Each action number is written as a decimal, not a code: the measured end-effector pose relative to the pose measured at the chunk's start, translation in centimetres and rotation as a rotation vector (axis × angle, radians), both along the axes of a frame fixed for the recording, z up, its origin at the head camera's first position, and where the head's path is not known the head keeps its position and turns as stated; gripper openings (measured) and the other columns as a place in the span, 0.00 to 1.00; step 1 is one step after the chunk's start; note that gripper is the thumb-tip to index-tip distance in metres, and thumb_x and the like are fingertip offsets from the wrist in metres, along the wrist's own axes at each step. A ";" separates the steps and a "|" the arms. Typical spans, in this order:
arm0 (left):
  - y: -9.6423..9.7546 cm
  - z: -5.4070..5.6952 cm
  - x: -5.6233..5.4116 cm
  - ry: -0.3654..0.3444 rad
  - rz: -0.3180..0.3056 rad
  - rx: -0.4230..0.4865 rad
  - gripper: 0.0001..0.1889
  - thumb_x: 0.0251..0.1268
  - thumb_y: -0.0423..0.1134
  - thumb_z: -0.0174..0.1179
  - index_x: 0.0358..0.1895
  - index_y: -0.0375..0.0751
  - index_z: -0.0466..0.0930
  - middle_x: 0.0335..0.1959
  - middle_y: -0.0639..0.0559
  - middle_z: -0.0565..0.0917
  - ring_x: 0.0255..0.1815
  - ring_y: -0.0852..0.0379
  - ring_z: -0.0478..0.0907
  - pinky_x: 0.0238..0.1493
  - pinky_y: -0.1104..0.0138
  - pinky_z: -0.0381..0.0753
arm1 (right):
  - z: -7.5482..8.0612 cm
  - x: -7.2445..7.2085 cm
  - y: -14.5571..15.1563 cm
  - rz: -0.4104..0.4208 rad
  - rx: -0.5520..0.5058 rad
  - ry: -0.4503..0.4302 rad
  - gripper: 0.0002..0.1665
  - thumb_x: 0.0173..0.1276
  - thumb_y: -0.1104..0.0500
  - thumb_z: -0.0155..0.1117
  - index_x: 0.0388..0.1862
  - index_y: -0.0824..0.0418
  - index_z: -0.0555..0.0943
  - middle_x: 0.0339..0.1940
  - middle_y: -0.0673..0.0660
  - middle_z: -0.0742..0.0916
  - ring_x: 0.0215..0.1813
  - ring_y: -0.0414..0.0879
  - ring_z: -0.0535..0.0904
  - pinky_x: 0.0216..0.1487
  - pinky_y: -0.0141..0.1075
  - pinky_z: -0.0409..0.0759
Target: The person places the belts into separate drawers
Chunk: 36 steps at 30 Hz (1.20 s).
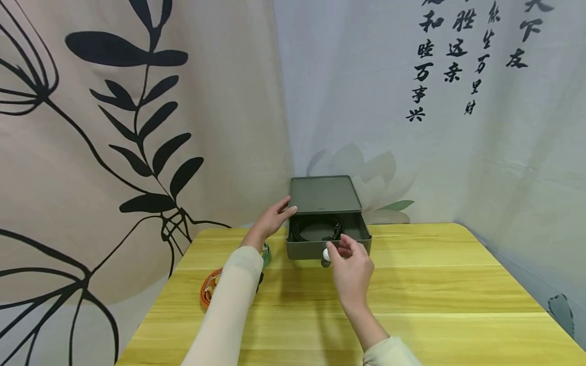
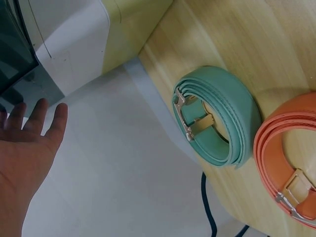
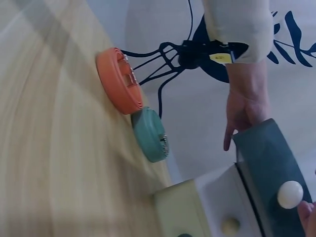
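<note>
A small drawer chest with a dark grey top point(image 1: 325, 194) stands at the table's back. Its dark grey top drawer point(image 1: 308, 250) is pulled out, and a coiled black belt point(image 1: 338, 229) lies inside. My left hand point(image 1: 271, 219) rests by the chest's left side, fingers extended; its palm point(image 2: 24, 158) shows in the left wrist view. At the drawer front is my right hand point(image 1: 353, 267), with thumb and fingers loosely bent beside the round white knob point(image 3: 290, 194). In the right wrist view the knob shows whole, fingertips right at its edge.
A coiled green belt point(image 2: 237, 113) and a coiled orange belt point(image 2: 271, 153) stand left of the chest, partly behind my left arm in the head view. Below the grey drawer are a white drawer point(image 3: 222, 197) and a cream one point(image 3: 180, 205). Printed curtains hang behind the wooden table point(image 1: 435, 290).
</note>
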<state>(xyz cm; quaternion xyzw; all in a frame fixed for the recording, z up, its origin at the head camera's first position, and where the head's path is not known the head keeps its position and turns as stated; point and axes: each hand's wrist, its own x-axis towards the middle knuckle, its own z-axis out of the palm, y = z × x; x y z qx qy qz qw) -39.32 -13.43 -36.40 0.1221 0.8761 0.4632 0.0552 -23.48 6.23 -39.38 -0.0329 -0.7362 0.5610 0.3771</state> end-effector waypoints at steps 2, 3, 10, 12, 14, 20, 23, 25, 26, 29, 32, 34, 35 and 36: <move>0.0 0.0 -0.1 0.000 0.001 -0.002 0.36 0.72 0.65 0.50 0.79 0.65 0.51 0.79 0.54 0.56 0.77 0.48 0.54 0.72 0.44 0.55 | -0.3 0.1 -0.2 -0.003 0.003 0.003 0.20 0.58 0.62 0.77 0.48 0.70 0.85 0.39 0.60 0.87 0.38 0.50 0.85 0.34 0.26 0.79; 0.0 0.0 -0.1 0.000 0.001 -0.003 0.36 0.72 0.65 0.50 0.79 0.65 0.51 0.79 0.54 0.56 0.77 0.48 0.54 0.72 0.44 0.55 | -0.5 0.1 -0.2 -0.004 0.003 -0.001 0.20 0.58 0.62 0.77 0.48 0.70 0.85 0.39 0.60 0.87 0.38 0.50 0.85 0.33 0.27 0.80; 0.0 0.0 -0.2 0.006 -0.003 -0.001 0.37 0.71 0.66 0.50 0.79 0.64 0.51 0.79 0.54 0.56 0.77 0.48 0.54 0.73 0.45 0.55 | -1.5 0.0 -0.7 -0.018 0.007 -0.040 0.18 0.57 0.62 0.78 0.46 0.67 0.86 0.38 0.57 0.86 0.39 0.49 0.86 0.33 0.31 0.83; 0.0 0.0 -0.2 0.007 -0.001 -0.002 0.37 0.71 0.65 0.50 0.79 0.64 0.51 0.79 0.54 0.56 0.77 0.48 0.54 0.73 0.45 0.56 | -1.7 -0.1 -0.8 -0.027 0.010 -0.046 0.17 0.57 0.62 0.78 0.45 0.67 0.86 0.37 0.57 0.86 0.38 0.49 0.86 0.34 0.32 0.82; 0.0 0.0 -0.2 0.008 -0.001 -0.004 0.37 0.71 0.65 0.50 0.79 0.64 0.51 0.79 0.54 0.56 0.77 0.48 0.54 0.72 0.45 0.56 | -1.9 -0.1 -0.8 -0.036 0.012 -0.054 0.17 0.56 0.61 0.78 0.43 0.66 0.87 0.36 0.56 0.86 0.38 0.48 0.86 0.34 0.33 0.82; -0.1 0.0 -0.2 0.010 -0.001 -0.004 0.37 0.72 0.64 0.50 0.80 0.62 0.51 0.79 0.53 0.56 0.77 0.47 0.54 0.72 0.45 0.56 | -2.4 -0.2 -1.0 -0.035 0.011 -0.070 0.14 0.57 0.62 0.78 0.40 0.65 0.87 0.34 0.55 0.86 0.36 0.46 0.86 0.33 0.30 0.81; -0.1 0.0 -0.2 0.007 0.002 -0.004 0.37 0.72 0.64 0.50 0.80 0.62 0.51 0.79 0.53 0.56 0.77 0.48 0.54 0.72 0.45 0.56 | -2.3 -0.2 -1.0 -0.028 0.007 -0.078 0.13 0.57 0.61 0.78 0.40 0.65 0.87 0.34 0.55 0.86 0.36 0.46 0.85 0.33 0.30 0.81; -0.1 0.1 -0.2 0.005 0.003 -0.002 0.37 0.72 0.64 0.50 0.80 0.62 0.51 0.79 0.53 0.56 0.77 0.48 0.54 0.72 0.45 0.56 | -2.3 -0.3 -1.1 -0.024 0.008 -0.086 0.13 0.58 0.60 0.77 0.40 0.65 0.87 0.34 0.55 0.85 0.36 0.46 0.85 0.33 0.30 0.81; -0.1 0.1 -0.2 0.004 0.002 -0.002 0.37 0.72 0.64 0.50 0.80 0.62 0.51 0.79 0.53 0.56 0.77 0.47 0.54 0.72 0.45 0.56 | -2.3 -0.3 -1.1 -0.021 0.009 -0.090 0.13 0.58 0.60 0.77 0.40 0.65 0.87 0.34 0.55 0.85 0.36 0.46 0.85 0.33 0.30 0.82; -0.1 0.1 -0.1 0.006 0.001 -0.006 0.37 0.72 0.64 0.50 0.80 0.63 0.51 0.79 0.53 0.56 0.77 0.47 0.54 0.72 0.45 0.56 | -2.3 -0.5 -1.1 -0.015 0.008 -0.105 0.14 0.59 0.60 0.77 0.41 0.66 0.87 0.35 0.56 0.85 0.37 0.46 0.86 0.33 0.29 0.82; -0.1 0.0 -0.1 0.005 0.002 -0.013 0.37 0.71 0.65 0.50 0.79 0.64 0.51 0.79 0.54 0.56 0.77 0.48 0.54 0.72 0.45 0.56 | -2.2 -0.7 -1.1 -0.013 0.006 -0.115 0.14 0.59 0.60 0.77 0.41 0.66 0.87 0.35 0.56 0.85 0.37 0.47 0.86 0.33 0.29 0.82; -0.1 0.0 -0.1 0.004 0.004 -0.014 0.37 0.71 0.65 0.50 0.79 0.64 0.51 0.78 0.54 0.57 0.77 0.48 0.54 0.72 0.45 0.56 | -2.2 -0.8 -1.0 -0.015 0.007 -0.119 0.14 0.59 0.59 0.77 0.41 0.65 0.87 0.35 0.56 0.85 0.37 0.47 0.86 0.33 0.30 0.82; 0.0 0.0 -0.1 0.004 0.005 -0.013 0.37 0.71 0.66 0.50 0.79 0.65 0.51 0.78 0.54 0.57 0.77 0.48 0.54 0.72 0.45 0.56 | -2.2 -1.0 -1.0 -0.016 0.009 -0.119 0.14 0.59 0.59 0.77 0.41 0.65 0.87 0.35 0.56 0.86 0.38 0.47 0.86 0.33 0.30 0.82; 0.0 0.0 -0.1 0.005 0.004 -0.012 0.37 0.71 0.66 0.50 0.79 0.65 0.51 0.78 0.54 0.57 0.77 0.48 0.54 0.72 0.45 0.56 | -2.2 -1.0 -0.9 -0.016 0.011 -0.119 0.14 0.59 0.59 0.77 0.41 0.65 0.87 0.35 0.56 0.86 0.38 0.47 0.86 0.33 0.31 0.83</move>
